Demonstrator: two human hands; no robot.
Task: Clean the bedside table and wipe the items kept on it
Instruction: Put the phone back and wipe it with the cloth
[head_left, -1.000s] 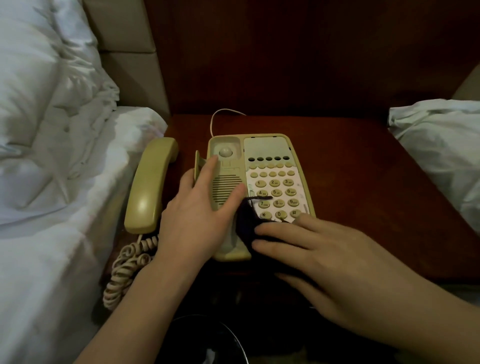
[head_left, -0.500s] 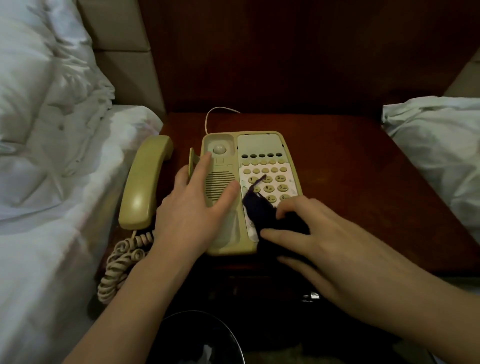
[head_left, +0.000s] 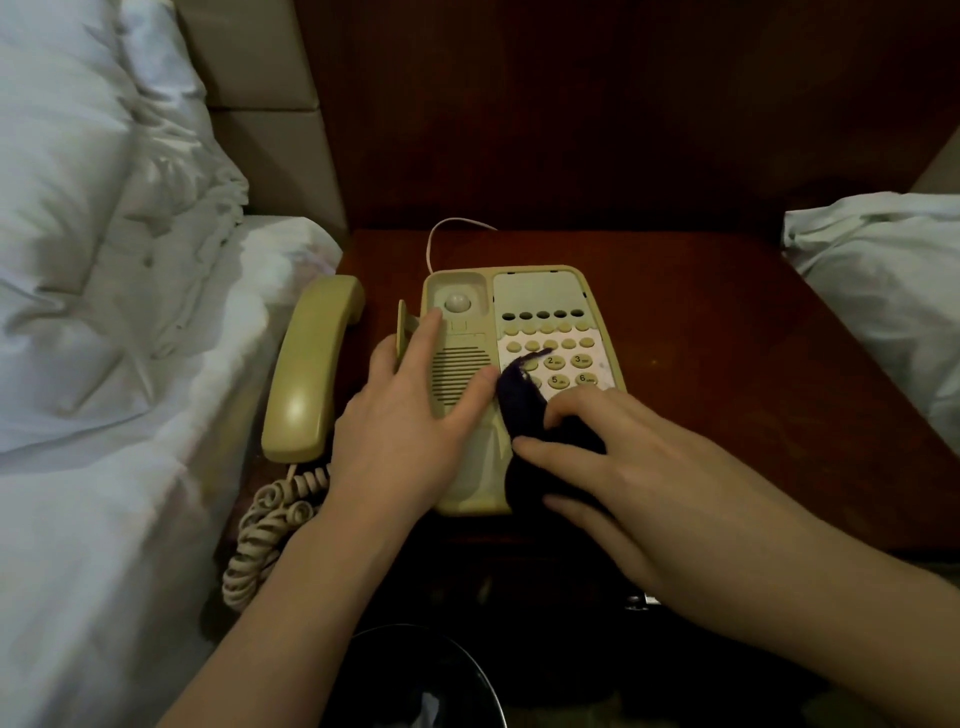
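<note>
Head view: left hand (head_left: 400, 431) lies flat, fingers straight, on beige phone (head_left: 524, 312) at bench (head_left: 727, 338) centre; right hand (head_left: 634, 467) pinches dark cloth (head_left: 519, 400) w/ curled fingers on keypad. Handset (head_left: 311, 364) lies left of phone, off cradle.

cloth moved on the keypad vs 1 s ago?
Yes. The dark cloth has moved up the keypad, away from the phone's near edge: it covered the bottom key row, now it reaches the 2 key row.
</note>
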